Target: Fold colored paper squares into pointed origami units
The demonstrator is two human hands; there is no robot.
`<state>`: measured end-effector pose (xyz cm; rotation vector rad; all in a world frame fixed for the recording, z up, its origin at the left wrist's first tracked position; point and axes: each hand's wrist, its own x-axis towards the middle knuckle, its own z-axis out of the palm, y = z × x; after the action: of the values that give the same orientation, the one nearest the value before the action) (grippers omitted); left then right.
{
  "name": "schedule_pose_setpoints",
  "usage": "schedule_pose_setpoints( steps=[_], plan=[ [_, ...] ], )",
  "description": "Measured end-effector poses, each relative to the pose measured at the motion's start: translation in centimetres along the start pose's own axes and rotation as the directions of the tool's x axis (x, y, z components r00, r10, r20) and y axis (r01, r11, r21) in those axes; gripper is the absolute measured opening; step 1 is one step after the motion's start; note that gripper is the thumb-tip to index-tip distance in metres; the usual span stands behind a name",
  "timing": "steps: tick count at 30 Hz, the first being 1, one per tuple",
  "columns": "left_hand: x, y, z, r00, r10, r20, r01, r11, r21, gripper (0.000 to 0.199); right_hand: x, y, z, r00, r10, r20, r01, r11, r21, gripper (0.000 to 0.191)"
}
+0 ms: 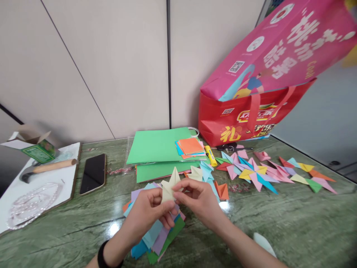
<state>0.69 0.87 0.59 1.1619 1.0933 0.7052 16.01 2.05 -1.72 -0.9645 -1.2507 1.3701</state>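
Observation:
Between my two hands is a cream folded paper piece (170,186) with a pointed tip facing away from me. My left hand (153,206) pinches its lower left side, fingers curled behind it. At its right edge, my right hand (198,195) grips it with thumb and forefinger. Under my hands lies a loose pile of coloured paper (164,238) in blue, purple and green, partly hidden by them. Just beyond are another cream folded piece (195,172), light blue folded pieces (206,171) and an orange folded piece (222,190).
Green paper sheets (156,147) lie behind, topped by small orange squares (190,146), beside a yellow glue stick (211,156). Folded paper stars (253,171) spread at right before a red bag (223,123). A phone (93,174), a hammer-like tool (52,166) and an opened box (39,149) sit left.

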Motion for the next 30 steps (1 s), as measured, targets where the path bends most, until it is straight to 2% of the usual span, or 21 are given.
schedule_pose_setpoints(
  steps=[3, 7, 19, 26, 30],
  plan=[
    [-0.08, -0.03, 0.13, 0.999, -0.016, 0.040, 0.018, 0.999, -0.038, 0.018, 0.03, 0.06, -0.08, 0.999, 0.001, 0.036, -0.001, 1.000, -0.006, 0.007],
    [-0.18, -0.05, 0.27, 0.999, -0.023, 0.041, 0.025, 0.998, -0.065, 0.018, 0.13, 0.30, -0.25, 0.991, 0.072, 0.109, -0.072, 0.997, 0.001, 0.016],
    [-0.15, -0.19, 0.26, 0.993, -0.034, 0.112, 0.039, 0.998, -0.045, 0.020, 0.14, -0.57, -0.25, 0.977, 0.135, 0.164, -0.134, 0.991, -0.020, 0.028],
    [-0.17, -0.14, 0.43, 0.998, -0.024, 0.059, 0.023, 1.000, 0.016, 0.026, -0.05, -0.26, -0.17, 0.969, 0.082, 0.234, -0.077, 0.997, -0.031, 0.026],
    [-0.16, -0.10, 0.42, 0.999, -0.025, -0.020, 0.025, 1.000, -0.007, 0.027, 0.10, 0.03, -0.27, 0.978, 0.094, 0.184, -0.100, 0.995, 0.026, 0.025]
  ],
)
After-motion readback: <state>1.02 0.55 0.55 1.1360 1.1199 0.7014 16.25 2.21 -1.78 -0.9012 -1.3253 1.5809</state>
